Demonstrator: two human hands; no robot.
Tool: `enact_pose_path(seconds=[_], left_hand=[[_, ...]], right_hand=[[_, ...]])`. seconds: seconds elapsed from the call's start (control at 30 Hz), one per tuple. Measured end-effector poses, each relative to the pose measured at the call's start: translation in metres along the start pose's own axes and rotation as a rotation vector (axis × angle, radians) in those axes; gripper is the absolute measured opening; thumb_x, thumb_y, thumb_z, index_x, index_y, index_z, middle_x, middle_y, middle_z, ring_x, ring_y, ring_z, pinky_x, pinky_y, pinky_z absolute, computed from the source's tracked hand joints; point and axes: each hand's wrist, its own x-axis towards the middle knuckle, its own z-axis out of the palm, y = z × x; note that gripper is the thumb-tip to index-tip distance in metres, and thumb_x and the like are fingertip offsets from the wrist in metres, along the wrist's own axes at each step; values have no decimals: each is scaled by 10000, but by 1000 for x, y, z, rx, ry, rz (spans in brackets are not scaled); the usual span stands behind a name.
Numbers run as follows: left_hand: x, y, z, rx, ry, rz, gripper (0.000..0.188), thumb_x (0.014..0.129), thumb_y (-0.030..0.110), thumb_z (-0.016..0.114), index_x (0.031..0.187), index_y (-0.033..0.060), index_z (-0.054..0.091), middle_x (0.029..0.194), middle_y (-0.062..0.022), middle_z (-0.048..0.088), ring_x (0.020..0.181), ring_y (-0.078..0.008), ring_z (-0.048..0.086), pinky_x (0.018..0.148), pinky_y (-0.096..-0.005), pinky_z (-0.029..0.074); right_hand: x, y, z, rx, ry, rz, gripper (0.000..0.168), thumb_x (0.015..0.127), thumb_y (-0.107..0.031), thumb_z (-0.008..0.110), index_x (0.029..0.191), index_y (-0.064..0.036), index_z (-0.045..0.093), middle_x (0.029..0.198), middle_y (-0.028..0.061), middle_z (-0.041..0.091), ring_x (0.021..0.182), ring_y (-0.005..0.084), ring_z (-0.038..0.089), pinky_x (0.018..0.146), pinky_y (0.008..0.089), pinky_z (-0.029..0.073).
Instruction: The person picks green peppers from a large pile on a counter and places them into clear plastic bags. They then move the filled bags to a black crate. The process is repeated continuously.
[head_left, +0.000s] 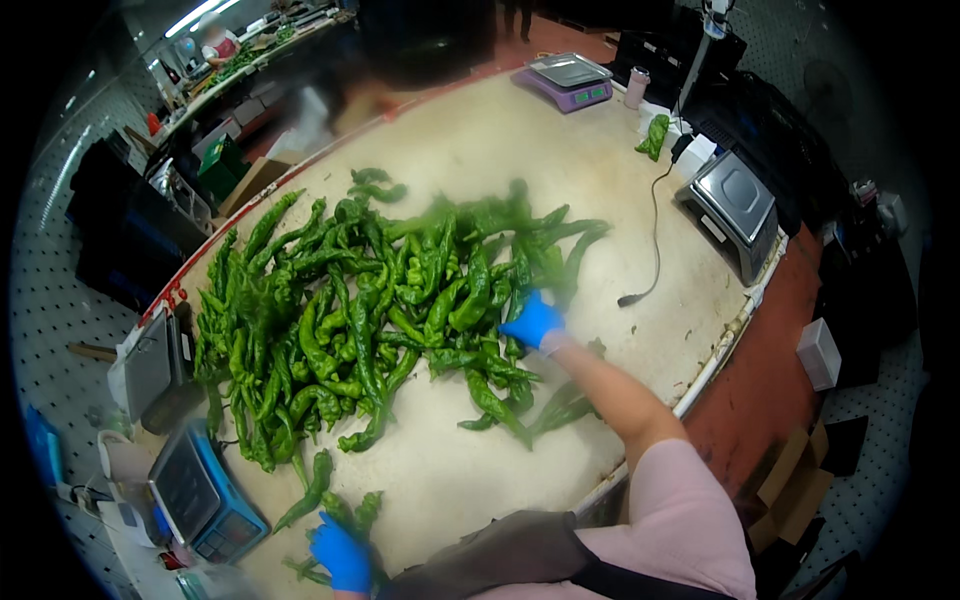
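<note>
A large heap of long, wrinkled green peppers (360, 315) spreads across the pale tabletop (480, 465). At the heap's right side is my right hand (534, 324) in a blue glove, its thumb against a dark green pepper (517, 304); the hand hides whether it grips it. My left hand (341, 555), also blue-gloved, is low in the view among a few peppers (366, 511) near the table's front edge. Its palm side is hidden, so any hold there is unclear. A single pepper (309, 491) lies just beyond it.
Blue (210, 499) and dark (161, 367) scales stand at left. A purple scale (566, 81) sits at the far edge, a silver one (731, 210) at right. A black cable (655, 240) trails across the tabletop. A person (219, 46) stands at another bench.
</note>
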Motion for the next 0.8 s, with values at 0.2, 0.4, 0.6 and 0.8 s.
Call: enact_pose_path(seconds=[0.2, 0.4, 0.6, 0.8], left_hand=[[-10, 83, -114, -692, 394, 434, 575, 747, 131, 759, 1274, 29, 551, 1193, -170, 567, 1113, -331, 539, 961, -423, 425], [0, 180, -150, -1838, -529, 412, 627, 826, 23, 638, 1395, 11, 374, 1226, -143, 556, 1078, -248, 573, 932, -354, 458], [21, 162, -142, -1995, -572, 79, 287, 786, 19, 621, 1063, -6, 551, 930, -137, 654, 795, -231, 644, 730, -336, 522], [19, 108, -108, -1818, -383, -51, 301, 778, 25, 606, 1069, -26, 546, 768, -84, 598, 644, -178, 580, 610, -282, 472]], right_hand=[[-63, -13, -26, 1339, -73, 67, 405, 776, -193, 635, 1092, 28, 510, 848, 89, 587, 706, 177, 587, 641, 296, 515], [-180, -82, -68, 590, -664, -660, 513, 877, -435, 627, 1225, -61, 573, 1062, 188, 639, 917, 346, 631, 764, 388, 524], [51, -53, -77, 496, 294, -696, 324, 787, -116, 606, 1106, -59, 604, 1030, 185, 610, 869, 331, 615, 730, 396, 515], [164, -17, -55, -544, -39, -276, 605, 628, -352, 754, 1128, -57, 587, 1105, 189, 645, 1052, 302, 624, 942, 443, 429]])
